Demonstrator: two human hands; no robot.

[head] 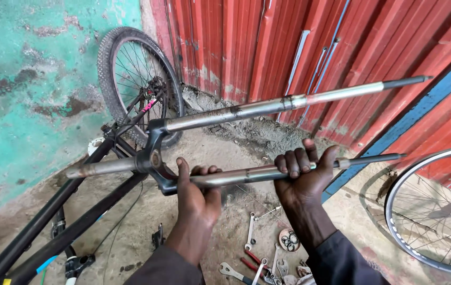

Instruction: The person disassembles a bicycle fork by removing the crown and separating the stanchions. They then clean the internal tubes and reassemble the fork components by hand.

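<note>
Knobby-tyred bicycle wheel (130, 79) leans in the corner where the teal wall (19, 89) meets the red corrugated metal sheeting (267, 47). Second, slimmer wheel (436, 211) at the right edge of the concrete floor (130, 232). Spanners (250, 232) and a small dish of rings (289, 240) lie scattered along the floor's near edge.

The rimmed wheel (436, 211) at the right ran off the picture's edge, and the black bicycle frame (40, 227) was cut off at the bottom left. The wrenches (252, 264) on the ground were partly lost below the bottom edge, behind the sleeves (341, 264).
</note>
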